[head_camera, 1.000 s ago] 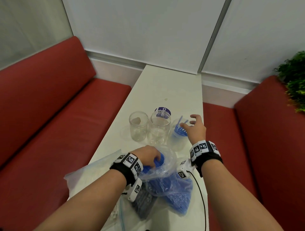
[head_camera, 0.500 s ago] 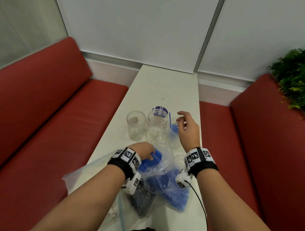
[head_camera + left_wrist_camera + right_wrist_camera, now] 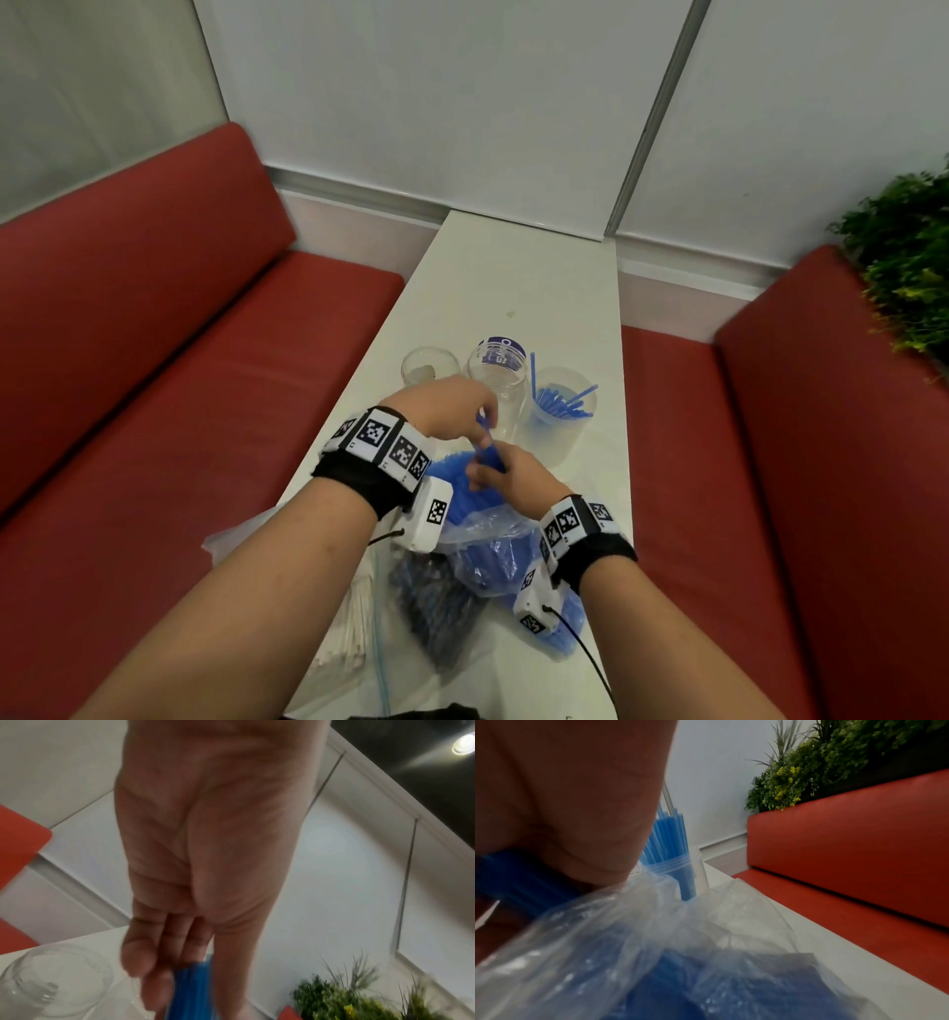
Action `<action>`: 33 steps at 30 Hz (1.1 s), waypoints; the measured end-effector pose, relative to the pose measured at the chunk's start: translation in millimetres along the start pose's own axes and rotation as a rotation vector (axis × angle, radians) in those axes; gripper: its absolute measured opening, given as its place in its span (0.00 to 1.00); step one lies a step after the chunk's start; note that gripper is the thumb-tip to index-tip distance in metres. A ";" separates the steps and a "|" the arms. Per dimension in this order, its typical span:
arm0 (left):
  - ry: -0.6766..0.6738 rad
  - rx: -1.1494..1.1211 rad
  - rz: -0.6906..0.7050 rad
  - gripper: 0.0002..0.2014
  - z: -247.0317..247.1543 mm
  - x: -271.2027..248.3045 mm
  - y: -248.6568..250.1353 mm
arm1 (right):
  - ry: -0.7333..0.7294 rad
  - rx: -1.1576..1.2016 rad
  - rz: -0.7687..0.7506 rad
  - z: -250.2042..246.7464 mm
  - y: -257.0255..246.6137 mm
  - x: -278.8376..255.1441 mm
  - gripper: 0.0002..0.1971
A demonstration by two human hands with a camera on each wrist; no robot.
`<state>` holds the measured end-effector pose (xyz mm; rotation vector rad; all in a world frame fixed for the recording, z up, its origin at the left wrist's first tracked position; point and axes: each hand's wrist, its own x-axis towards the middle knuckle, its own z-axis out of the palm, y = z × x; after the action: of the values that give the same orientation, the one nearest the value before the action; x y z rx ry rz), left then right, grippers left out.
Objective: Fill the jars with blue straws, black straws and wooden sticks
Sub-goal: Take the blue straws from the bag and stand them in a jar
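Three clear jars stand in a row on the white table (image 3: 513,277): an empty left jar (image 3: 430,366), an empty middle jar (image 3: 499,383), and a right jar (image 3: 562,411) holding several blue straws (image 3: 670,839). Just in front of them, my left hand (image 3: 480,426) pinches the upper end of a small bunch of blue straws (image 3: 487,451). My right hand (image 3: 488,470) grips the same bunch lower down, at the mouth of the clear bag of blue straws (image 3: 493,545). The left wrist view shows fingers curled on the blue straws (image 3: 190,990).
A bag of black straws (image 3: 436,601) and a bag of pale wooden sticks (image 3: 349,637) lie near the table's front edge. A blue lid (image 3: 503,348) sits behind the middle jar. Red benches (image 3: 154,334) flank the table. A green plant (image 3: 904,267) is at the right.
My right hand has left the right jar and come back to the bag. My left hand has lifted off the bag. Both now hold a bunch of blue straws.
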<state>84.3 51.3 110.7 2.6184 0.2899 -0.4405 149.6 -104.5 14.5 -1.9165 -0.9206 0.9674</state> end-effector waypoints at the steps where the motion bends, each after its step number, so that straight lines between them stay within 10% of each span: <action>1: 0.086 -0.124 0.003 0.17 -1.2 -2.3 0.4 | 0.014 0.065 -0.003 -1.1 -0.3 -0.2 0.02; 9: 0.650 -1.125 -0.062 0.17 4.3 -5.7 7.0 | 0.237 0.251 -0.147 -32.0 -49.9 -4.8 0.05; 15: 0.254 -1.320 -0.284 0.26 41.0 1.1 5.3 | 0.350 0.503 -0.380 -73.2 -118.0 -22.2 0.04; 20: 0.024 -1.843 -0.199 0.36 64.1 1.1 19.5 | 0.420 0.503 -0.451 -79.7 -139.3 -37.6 0.04; 23: 0.007 -2.150 -0.177 0.29 64.2 1.9 30.8 | 0.450 0.532 -0.437 -74.1 -137.6 -44.5 0.03; 33: -0.151 -2.019 -0.379 0.08 61.7 1.7 35.8 | 0.419 0.576 -0.448 -81.9 -139.5 -60.2 0.02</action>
<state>79.9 -9.1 73.0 0.5546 0.6717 -0.1876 158.4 -121.3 186.1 -1.2749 -0.6816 0.4643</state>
